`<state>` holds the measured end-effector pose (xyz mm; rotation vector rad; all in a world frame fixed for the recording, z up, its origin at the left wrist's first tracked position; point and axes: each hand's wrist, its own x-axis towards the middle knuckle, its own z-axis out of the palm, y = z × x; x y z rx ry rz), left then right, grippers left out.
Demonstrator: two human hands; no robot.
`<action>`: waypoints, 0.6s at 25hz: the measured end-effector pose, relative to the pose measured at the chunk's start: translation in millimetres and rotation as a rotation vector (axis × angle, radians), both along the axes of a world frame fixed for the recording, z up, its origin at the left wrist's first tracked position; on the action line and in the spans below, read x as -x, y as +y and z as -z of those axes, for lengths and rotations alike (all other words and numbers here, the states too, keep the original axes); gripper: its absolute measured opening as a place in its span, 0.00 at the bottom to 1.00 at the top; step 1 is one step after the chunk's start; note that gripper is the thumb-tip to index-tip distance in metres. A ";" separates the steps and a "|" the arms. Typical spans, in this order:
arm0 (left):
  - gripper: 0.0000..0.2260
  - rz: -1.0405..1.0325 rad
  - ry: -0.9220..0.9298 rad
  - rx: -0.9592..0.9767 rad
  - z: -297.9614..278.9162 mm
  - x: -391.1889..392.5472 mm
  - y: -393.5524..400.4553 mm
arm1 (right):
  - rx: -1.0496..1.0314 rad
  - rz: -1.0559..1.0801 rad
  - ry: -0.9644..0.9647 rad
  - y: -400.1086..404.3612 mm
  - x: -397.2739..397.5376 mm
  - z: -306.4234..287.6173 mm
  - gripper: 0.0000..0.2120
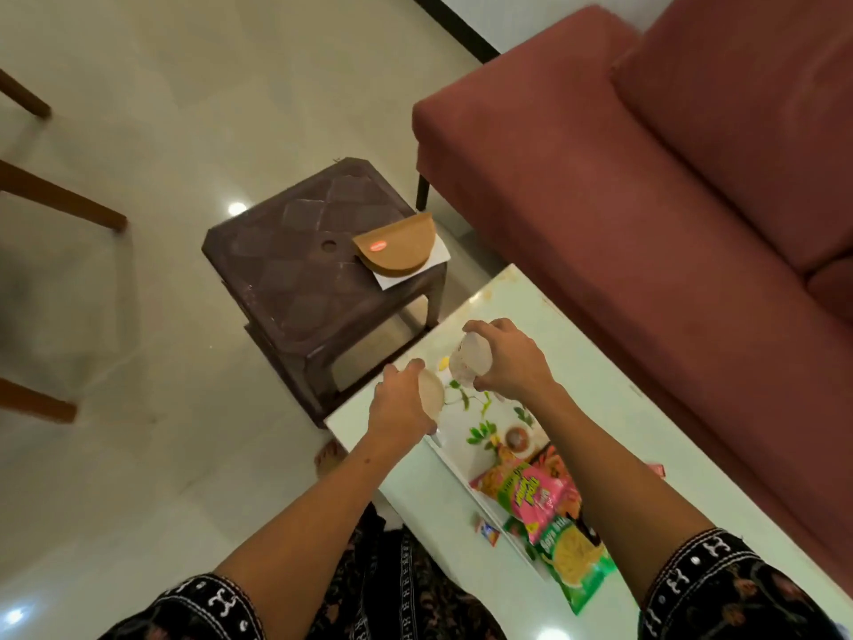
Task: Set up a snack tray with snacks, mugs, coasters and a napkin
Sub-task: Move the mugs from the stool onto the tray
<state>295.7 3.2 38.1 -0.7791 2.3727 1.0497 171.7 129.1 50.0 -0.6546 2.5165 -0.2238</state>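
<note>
So down at the bottom of the frame your two patterned sleeves are coming in. Just past them on the worktop (415,510), the snack packets (549,510) are already lying on the tray (457,459), lower middle, a pink one overlapping a green one. A small wrapped sweet (487,533) is sitting just off the tray's edge on the worktop. That snack part is looking done to me.

Moving up to mid-frame, you're holding a mug in each hand over the far end of the tray. Your left hand (399,404) is curling its grip around a pale mug (431,394), and your right hand (512,362) is wrapping round the other mug (466,360), both tilted and blurry, so I can't tell if either is touching the tray yet.

Further up, on the brown stool (295,265) in the centre, the tan coasters (397,247) are sitting on the white napkin (434,261), untouched. So I'm guessing you're about halfway: mugs going down now, coasters and napkin yet to fetch.
</note>
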 end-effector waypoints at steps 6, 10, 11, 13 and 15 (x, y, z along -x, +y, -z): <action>0.39 0.074 -0.024 -0.022 57.5 14.7 79.5 | -0.067 0.045 -0.030 75.9 7.1 53.9 0.39; 0.38 0.096 -0.040 0.000 88.5 20.8 108.2 | -0.109 0.042 -0.063 102.5 9.2 90.4 0.38; 0.37 0.096 -0.040 0.013 93.2 21.7 112.7 | -0.111 0.038 -0.072 107.4 8.5 97.6 0.38; 0.36 0.105 -0.040 0.040 99.5 22.1 119.2 | -0.105 0.028 -0.082 114.9 6.6 110.1 0.38; 0.34 0.110 -0.045 0.052 104.6 20.9 122.1 | -0.099 0.027 -0.083 119.8 4.3 119.2 0.39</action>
